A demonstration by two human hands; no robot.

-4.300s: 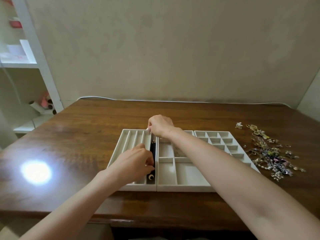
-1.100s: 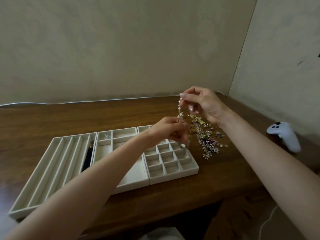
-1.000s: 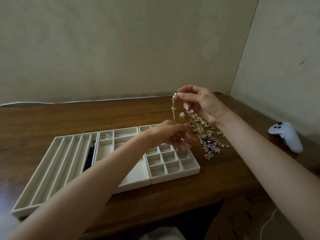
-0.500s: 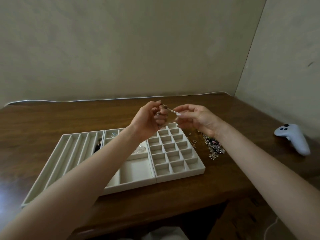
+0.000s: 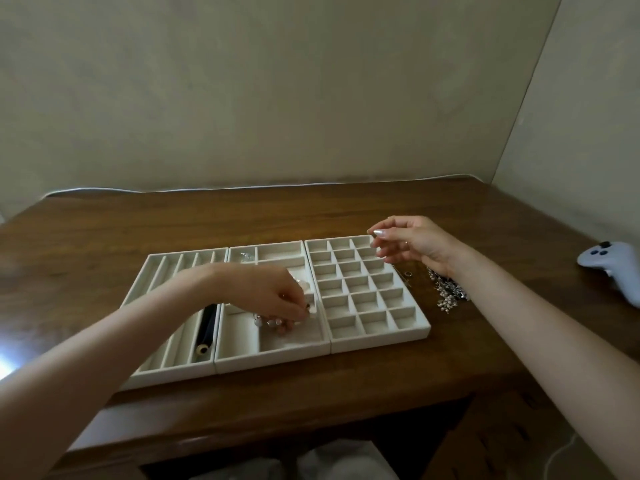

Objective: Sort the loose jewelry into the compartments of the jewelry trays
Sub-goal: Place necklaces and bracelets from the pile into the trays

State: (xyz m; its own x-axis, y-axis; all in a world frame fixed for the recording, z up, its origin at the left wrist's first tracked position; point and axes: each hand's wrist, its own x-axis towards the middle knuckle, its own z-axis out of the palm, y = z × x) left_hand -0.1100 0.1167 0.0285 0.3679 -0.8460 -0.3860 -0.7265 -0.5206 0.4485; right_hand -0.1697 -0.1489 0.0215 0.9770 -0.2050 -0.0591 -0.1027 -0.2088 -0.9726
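Observation:
Three cream jewelry trays sit side by side on the wooden table: a slotted tray [image 5: 152, 282], a middle tray [image 5: 239, 355] with larger compartments, and a grid tray [image 5: 381, 336]. My left hand [image 5: 266, 294] reaches down into the middle tray's near right compartment, its fingertips pinching a pearl bracelet [image 5: 268, 322] that partly lies on the tray floor. My right hand [image 5: 412, 242] hovers above the grid tray's far right corner, fingers loosely spread and holding nothing. The loose jewelry pile [image 5: 448, 292] lies right of the grid tray, partly hidden by my right forearm.
A black necklace [image 5: 206, 327] fills one slot of the slotted tray. A small silver piece [image 5: 246, 256] lies in the middle tray's far left compartment. A pale game controller [image 5: 614, 268] rests at the table's right edge. Walls close off the back and right.
My left hand carried the pearl bracelet from mid-air down into the middle tray. My right hand let go of it and drew back to the right.

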